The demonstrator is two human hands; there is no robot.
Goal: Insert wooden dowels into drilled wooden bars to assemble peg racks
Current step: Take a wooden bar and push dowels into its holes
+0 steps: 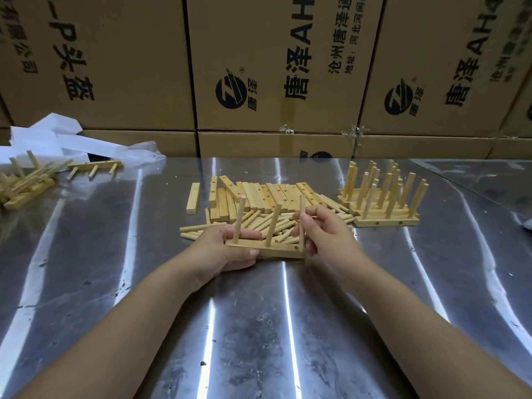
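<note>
A drilled wooden bar (276, 251) lies flat in the middle of the metal table with three dowels standing in it. My left hand (227, 251) grips the bar's left end, thumb on the front face and fingers behind. My right hand (322, 234) pinches the rightmost dowel (302, 208) at the bar's right end. The left dowel (239, 220) and the middle dowel (273, 224) stand free. Behind the bar lie loose dowels (259, 223) and a heap of drilled bars (267, 197).
Finished peg racks (383, 197) are stacked at the right. More racks (26, 182) and one on its side (95, 167) lie at the far left beside white paper (57, 136). Cardboard boxes (259, 67) wall off the table's back edge.
</note>
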